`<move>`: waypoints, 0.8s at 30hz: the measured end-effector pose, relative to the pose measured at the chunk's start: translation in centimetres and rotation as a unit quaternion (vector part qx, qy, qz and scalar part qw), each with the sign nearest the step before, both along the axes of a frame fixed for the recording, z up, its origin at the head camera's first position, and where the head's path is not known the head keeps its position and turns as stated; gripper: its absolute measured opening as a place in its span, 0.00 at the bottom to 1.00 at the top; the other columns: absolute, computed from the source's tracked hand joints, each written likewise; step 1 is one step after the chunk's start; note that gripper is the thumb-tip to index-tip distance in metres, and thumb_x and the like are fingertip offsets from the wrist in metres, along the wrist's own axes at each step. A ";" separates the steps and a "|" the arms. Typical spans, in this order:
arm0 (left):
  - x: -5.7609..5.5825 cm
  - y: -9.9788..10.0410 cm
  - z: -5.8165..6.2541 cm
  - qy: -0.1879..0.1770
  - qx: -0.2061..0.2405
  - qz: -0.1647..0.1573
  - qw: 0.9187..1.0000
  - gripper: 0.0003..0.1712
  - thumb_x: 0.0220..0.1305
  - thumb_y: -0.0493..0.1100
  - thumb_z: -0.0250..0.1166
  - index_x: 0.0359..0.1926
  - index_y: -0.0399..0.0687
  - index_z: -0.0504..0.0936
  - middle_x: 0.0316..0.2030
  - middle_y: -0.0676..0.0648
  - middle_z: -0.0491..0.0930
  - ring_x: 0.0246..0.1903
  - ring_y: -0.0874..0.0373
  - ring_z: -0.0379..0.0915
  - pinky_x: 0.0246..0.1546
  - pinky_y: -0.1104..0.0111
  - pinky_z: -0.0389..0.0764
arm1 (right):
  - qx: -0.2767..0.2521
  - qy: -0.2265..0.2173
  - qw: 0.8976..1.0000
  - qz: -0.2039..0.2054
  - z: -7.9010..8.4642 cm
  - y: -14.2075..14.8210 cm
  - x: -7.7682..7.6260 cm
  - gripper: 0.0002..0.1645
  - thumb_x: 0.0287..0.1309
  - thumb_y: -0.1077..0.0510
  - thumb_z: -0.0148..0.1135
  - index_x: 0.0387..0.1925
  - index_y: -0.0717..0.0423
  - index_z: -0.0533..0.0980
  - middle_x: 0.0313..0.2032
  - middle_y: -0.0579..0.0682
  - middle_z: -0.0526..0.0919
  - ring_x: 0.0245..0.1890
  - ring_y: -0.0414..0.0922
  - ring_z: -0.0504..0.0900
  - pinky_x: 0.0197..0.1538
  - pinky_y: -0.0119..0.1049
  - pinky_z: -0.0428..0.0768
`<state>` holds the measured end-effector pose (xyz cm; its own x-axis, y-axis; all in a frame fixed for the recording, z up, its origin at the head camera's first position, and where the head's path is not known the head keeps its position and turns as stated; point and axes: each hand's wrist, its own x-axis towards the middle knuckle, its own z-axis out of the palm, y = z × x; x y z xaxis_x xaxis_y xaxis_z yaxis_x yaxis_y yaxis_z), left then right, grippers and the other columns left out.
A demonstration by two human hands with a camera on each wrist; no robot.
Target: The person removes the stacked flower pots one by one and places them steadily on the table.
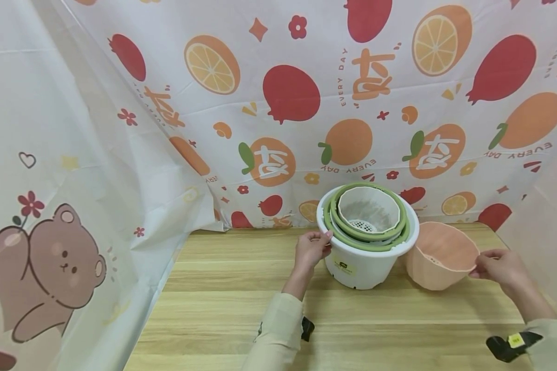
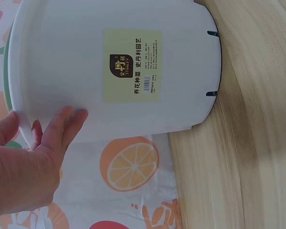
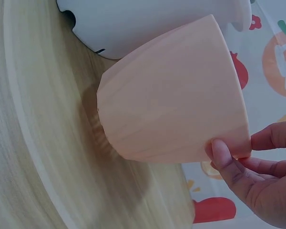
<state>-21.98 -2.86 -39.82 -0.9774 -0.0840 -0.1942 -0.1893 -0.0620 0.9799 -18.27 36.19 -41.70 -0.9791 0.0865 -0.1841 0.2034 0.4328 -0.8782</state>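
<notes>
A large white plastic flowerpot (image 1: 359, 268) stands upright at the back of the table, a yellow label (image 2: 132, 66) on its side. Nested inside it are green-rimmed pots (image 1: 390, 246) and, innermost, a white pot (image 1: 370, 202) with a perforated bottom. My left hand (image 1: 312, 251) grips the big pot's rim at its left, thumb over the edge and fingers against the outer wall. To the right, my right hand (image 1: 500, 267) pinches the rim of a pink flowerpot (image 1: 433, 273) between thumb and fingers. That pot leans close beside the white one, a shadow (image 3: 97, 124) showing under its base.
The wooden table (image 1: 232, 293) reaches forward from the back curtain (image 1: 241, 118), which is printed with fruit. A second curtain (image 1: 88, 170) with a bear print hangs at the left. Pale cloth (image 1: 547, 221) closes off the right side.
</notes>
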 end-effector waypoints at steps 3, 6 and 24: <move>0.0 0.0 -0.1 0.001 0.000 0.001 1.000 0.15 0.59 0.44 0.64 0.36 0.33 0.77 0.28 0.41 0.79 0.29 0.55 0.79 0.34 0.68 0.82 | 0.000 0.005 1.000 0.002 -0.5 0.1 -0.1 0.23 0.60 0.69 0.40 0.48 0.90 0.55 0.26 0.54 0.77 0.23 0.41 0.81 0.32 0.34 0.83; 0.0 0.0 -0.1 0.001 0.000 0.002 1.000 0.15 0.58 0.44 0.64 0.36 0.33 0.77 0.29 0.41 0.79 0.29 0.55 0.78 0.33 0.68 0.82 | -0.002 0.012 1.000 -0.001 -0.8 0.1 0.0 0.22 0.59 0.70 0.39 0.47 0.91 0.56 0.26 0.56 0.76 0.22 0.41 0.81 0.32 0.35 0.83; 0.1 0.0 0.1 -0.004 0.001 0.004 1.000 0.14 0.59 0.43 0.64 0.35 0.34 0.77 0.27 0.42 0.79 0.27 0.57 0.78 0.33 0.69 0.82 | 0.002 -0.001 1.000 -0.024 -1.5 -0.4 0.2 0.21 0.59 0.69 0.41 0.46 0.89 0.56 0.23 0.52 0.76 0.21 0.42 0.81 0.31 0.36 0.83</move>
<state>-21.84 -2.82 -39.75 -0.9749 -0.0923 -0.2025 -0.1970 -0.0657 0.9782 -18.03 35.78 -43.23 -0.9732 0.1345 -0.1864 0.2266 0.4265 -0.8756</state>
